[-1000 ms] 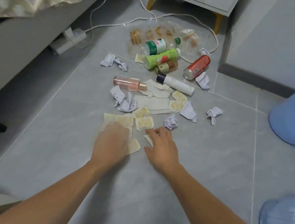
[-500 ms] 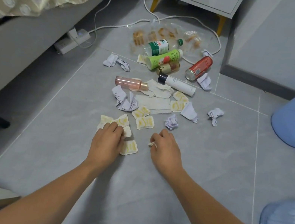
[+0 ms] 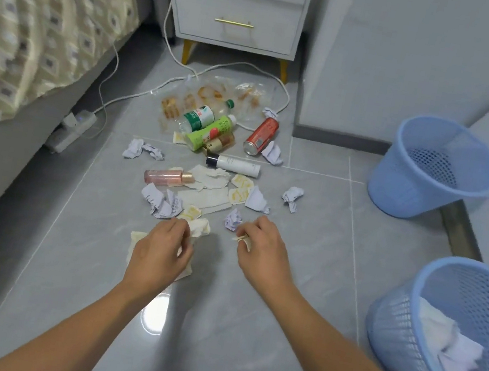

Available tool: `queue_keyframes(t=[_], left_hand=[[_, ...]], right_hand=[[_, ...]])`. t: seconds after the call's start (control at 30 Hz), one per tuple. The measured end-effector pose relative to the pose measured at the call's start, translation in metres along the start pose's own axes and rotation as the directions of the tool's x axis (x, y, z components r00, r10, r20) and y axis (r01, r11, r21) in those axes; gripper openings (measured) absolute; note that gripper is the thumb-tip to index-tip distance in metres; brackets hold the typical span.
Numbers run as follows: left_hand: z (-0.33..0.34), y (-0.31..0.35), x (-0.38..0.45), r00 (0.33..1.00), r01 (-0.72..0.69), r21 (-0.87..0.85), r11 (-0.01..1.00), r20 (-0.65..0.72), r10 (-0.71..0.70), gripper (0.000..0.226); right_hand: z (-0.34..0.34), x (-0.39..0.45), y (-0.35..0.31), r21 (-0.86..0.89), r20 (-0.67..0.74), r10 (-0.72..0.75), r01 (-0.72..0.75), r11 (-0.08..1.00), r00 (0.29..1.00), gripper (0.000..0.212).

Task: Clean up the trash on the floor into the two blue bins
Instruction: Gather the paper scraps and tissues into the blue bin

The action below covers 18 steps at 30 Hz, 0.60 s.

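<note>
- The left hand point(image 3: 159, 255) has its fingers curled round a bunch of pale paper scraps point(image 3: 200, 227); more of that paper shows under the hand, down against the floor point(image 3: 243, 332).
- The right hand point(image 3: 264, 251) pinches a small cream scrap point(image 3: 239, 239) between thumb and fingers, just right of the left hand.
- The trash lies spread on the floor beyond both hands: crumpled white paper balls point(image 3: 162, 202), torn flat sheets point(image 3: 206, 191) and yellow-printed wrappers point(image 3: 240, 189) nearest.
- Further off lie a pink bottle point(image 3: 168, 176) on its side, a white tube with a dark cap point(image 3: 233, 164), a green bottle point(image 3: 210, 133), a clear bottle with a green label point(image 3: 197, 118) and a red can point(image 3: 261, 136).
- A clear plastic bag with orange print point(image 3: 206, 95) lies furthest away, by the nightstand point(image 3: 239, 1).
- The near blue bin point(image 3: 453, 327), tilted at the right, holds some white paper point(image 3: 447, 342).
- The far blue bin point(image 3: 428, 172) leans further back on the right, near the wall.
- A white cable point(image 3: 155, 88) runs to a power strip point(image 3: 73, 129) beside the bed point(image 3: 37, 18) on the left.
</note>
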<state>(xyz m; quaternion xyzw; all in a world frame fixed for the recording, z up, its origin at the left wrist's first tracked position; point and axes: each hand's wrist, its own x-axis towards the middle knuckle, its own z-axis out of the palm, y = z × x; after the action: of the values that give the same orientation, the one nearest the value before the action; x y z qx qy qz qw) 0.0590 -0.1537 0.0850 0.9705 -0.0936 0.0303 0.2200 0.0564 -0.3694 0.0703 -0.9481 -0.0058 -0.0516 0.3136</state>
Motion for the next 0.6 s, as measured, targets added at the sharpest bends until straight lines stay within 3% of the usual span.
queue_keyframes(t=[0.2, 0.43, 0.6], left_hand=[[-0.008, 0.116, 0.041, 0.959, -0.278, -0.117, 0.954, 0.028, 0.283, 0.019], [0.024, 0.291, 0.044, 0.819, -0.551, -0.294, 0.781, -0.010, 0.574, 0.016], [0.066, 0.380, 0.015, 0.693, -0.682, -0.365, 0.634, -0.045, 0.719, 0.014]], right_hand=[[-0.111, -0.019, 0.029, -0.037, -0.233, 0.114, -0.126, 0.991, 0.966, 0.015], [-0.244, -0.104, 0.110, -0.155, -0.457, 0.309, -0.417, 0.895, 0.834, 0.011], [-0.291, -0.172, 0.154, -0.175, -0.527, 0.425, -0.583, 0.793, 0.736, 0.011]])
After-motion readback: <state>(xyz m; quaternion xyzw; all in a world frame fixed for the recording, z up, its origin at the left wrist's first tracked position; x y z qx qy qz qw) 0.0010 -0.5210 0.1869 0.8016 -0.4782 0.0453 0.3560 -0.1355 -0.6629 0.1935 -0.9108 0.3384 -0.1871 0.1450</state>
